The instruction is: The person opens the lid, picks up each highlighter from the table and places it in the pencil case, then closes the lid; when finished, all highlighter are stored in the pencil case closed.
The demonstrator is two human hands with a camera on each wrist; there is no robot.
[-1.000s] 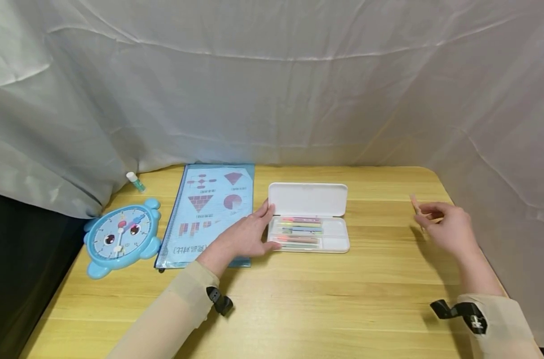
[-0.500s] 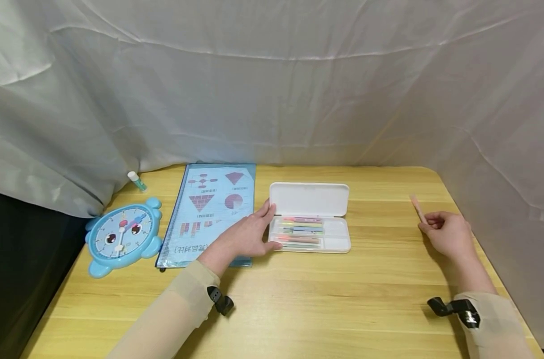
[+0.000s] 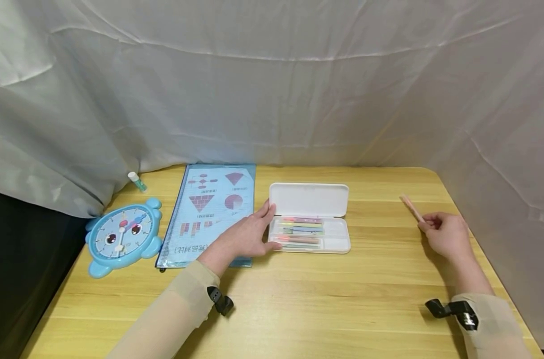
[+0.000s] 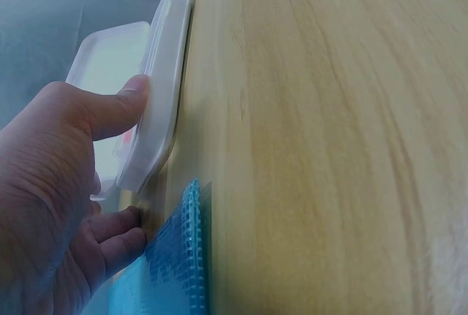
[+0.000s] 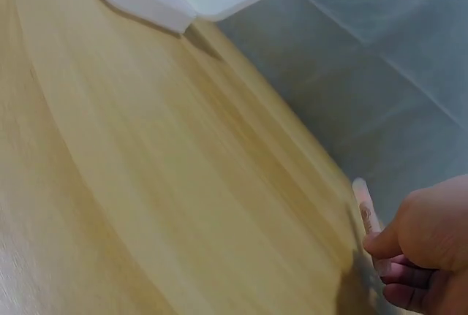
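Observation:
An open white pencil case [image 3: 336, 243] lies on the table, its lid tipped back and several coloured pens [image 3: 301, 230] in its tray. My left hand [image 3: 248, 234] holds the case's left end, the thumb at the near corner and the fingers by the hinge. In the left wrist view the thumb presses on the wall of the case [image 4: 167, 74]. Over at the right, my right hand [image 3: 449, 235] pinches a slim pink pen [image 3: 412, 208] between thumb and fingers. The right wrist view shows this pen [image 5: 368, 214] slanting up from the fingertips, its lower end partly hidden.
A blue zip document pouch [image 3: 204, 214] with printed charts lies under the left forearm's far side. Left of it are a blue toy clock [image 3: 123, 237] and a glue stick [image 3: 137, 181]. Grey curtain [image 3: 299, 99] hangs behind the wooden table [image 3: 326, 304].
My right hand has shifted slightly toward me, and the pen in it now sticks out further, its tip swung left. The left hand and the pencil case stay put.

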